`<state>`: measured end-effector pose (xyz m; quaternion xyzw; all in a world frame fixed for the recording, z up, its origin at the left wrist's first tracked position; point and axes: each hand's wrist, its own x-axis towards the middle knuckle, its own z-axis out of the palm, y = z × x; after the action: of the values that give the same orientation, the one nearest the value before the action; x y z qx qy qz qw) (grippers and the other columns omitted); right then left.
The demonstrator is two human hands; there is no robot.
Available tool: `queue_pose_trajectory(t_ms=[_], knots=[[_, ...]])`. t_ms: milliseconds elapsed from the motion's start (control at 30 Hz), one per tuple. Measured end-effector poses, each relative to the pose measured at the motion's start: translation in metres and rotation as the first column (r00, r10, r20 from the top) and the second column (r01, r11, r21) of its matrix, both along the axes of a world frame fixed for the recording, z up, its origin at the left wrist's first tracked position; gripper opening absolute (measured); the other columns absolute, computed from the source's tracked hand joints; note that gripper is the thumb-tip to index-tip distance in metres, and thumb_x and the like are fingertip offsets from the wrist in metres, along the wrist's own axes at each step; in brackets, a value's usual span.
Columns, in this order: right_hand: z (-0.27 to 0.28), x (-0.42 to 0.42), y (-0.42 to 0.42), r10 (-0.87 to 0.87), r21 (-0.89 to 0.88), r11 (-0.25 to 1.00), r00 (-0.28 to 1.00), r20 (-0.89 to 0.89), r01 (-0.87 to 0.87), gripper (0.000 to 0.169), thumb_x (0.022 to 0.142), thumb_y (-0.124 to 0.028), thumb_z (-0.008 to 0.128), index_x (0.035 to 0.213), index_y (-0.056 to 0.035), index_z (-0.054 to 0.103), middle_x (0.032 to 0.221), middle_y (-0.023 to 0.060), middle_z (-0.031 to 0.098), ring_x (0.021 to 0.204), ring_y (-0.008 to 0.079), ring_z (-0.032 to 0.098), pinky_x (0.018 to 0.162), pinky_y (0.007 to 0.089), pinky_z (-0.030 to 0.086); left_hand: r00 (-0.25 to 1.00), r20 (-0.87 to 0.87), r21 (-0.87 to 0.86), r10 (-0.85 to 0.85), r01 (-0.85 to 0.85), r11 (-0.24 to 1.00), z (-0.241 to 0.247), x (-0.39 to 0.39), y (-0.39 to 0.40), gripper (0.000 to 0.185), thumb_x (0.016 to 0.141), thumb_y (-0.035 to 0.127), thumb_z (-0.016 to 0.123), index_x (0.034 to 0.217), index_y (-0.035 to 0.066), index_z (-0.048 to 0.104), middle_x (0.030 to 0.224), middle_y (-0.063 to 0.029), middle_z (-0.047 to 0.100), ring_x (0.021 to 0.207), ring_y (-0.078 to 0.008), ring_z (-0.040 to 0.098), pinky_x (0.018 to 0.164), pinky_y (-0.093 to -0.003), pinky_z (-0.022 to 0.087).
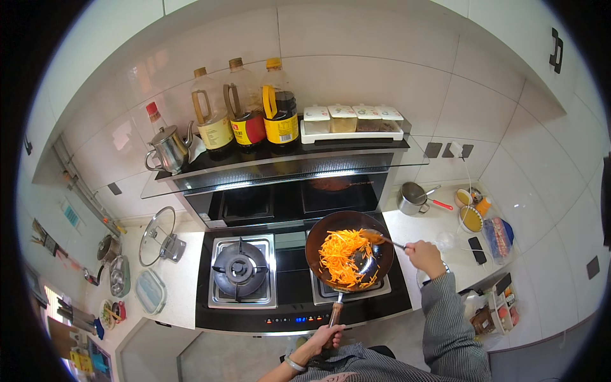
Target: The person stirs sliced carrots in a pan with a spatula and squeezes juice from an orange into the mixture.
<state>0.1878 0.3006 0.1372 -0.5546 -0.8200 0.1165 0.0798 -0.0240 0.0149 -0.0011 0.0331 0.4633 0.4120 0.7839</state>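
Note:
A dark wok [317, 234] rests on the right burner of the black gas stove [293, 313], holding a heap of orange shreds, probably carrot [341, 255]. My left hand [326, 338] is closed round the wok's wooden handle [336, 313] at the stove's front edge. To the right of the wok, my right hand [425, 258] grips a long-handled spatula or ladle [374, 236]; its head touches the shreds at their upper right. The end of its handle is hidden in my fingers.
The left burner [239, 269] bears no pan. A glass lid [157, 236] stands upright left of it. Sauce bottles [281, 125], a metal teapot [169, 148] and a seasoning box set [352, 135] line the shelf behind. A steel pot [412, 199] and a phone [477, 250] lie right.

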Motion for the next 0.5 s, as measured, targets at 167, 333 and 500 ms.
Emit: queue_pose_trajectory(t_ms=[167,333,500], knots=[[-0.038,-0.025,0.056,-0.246,-0.716,0.697,0.951,-0.186,0.040,0.030,0.092,-0.030,0.048,0.101,-0.0128,0.071,0.060,0.0028,0.056,0.041,0.0109,0.049,0.040,0.0257,0.041,1.000,-0.019,0.002,-0.024,0.024,1.000,0.018,0.002,0.005,0.027,0.090,0.024,0.064,0.074,0.012,0.046,0.062,0.0039,0.045,0.051,-0.0071,0.043,0.046,-0.0233,0.040],[-0.056,-0.030,0.009,0.309,-0.230,0.896,0.906,-0.290,-0.380,0.028,0.094,-0.032,0.054,0.114,-0.0173,0.067,0.063,0.0050,0.057,0.053,0.0160,0.055,0.049,0.0307,0.044,0.999,-0.030,0.001,-0.014,0.014,1.000,0.013,0.002,0.003,0.030,0.089,0.026,0.066,0.072,0.012,0.046,0.060,0.0046,0.044,0.050,-0.0070,0.044,0.047,-0.0242,0.041],[0.038,-0.011,-0.061,0.470,0.049,0.877,0.875,0.118,-0.478,0.023,0.087,-0.030,0.058,0.106,-0.0228,0.071,0.070,0.0102,0.063,0.068,0.0300,0.063,0.059,0.0431,0.047,1.000,-0.002,-0.010,-0.015,0.015,1.000,0.015,0.001,0.000,0.030,0.089,0.026,0.066,0.073,0.012,0.045,0.060,0.0047,0.043,0.050,-0.0067,0.043,0.047,-0.0242,0.041]])
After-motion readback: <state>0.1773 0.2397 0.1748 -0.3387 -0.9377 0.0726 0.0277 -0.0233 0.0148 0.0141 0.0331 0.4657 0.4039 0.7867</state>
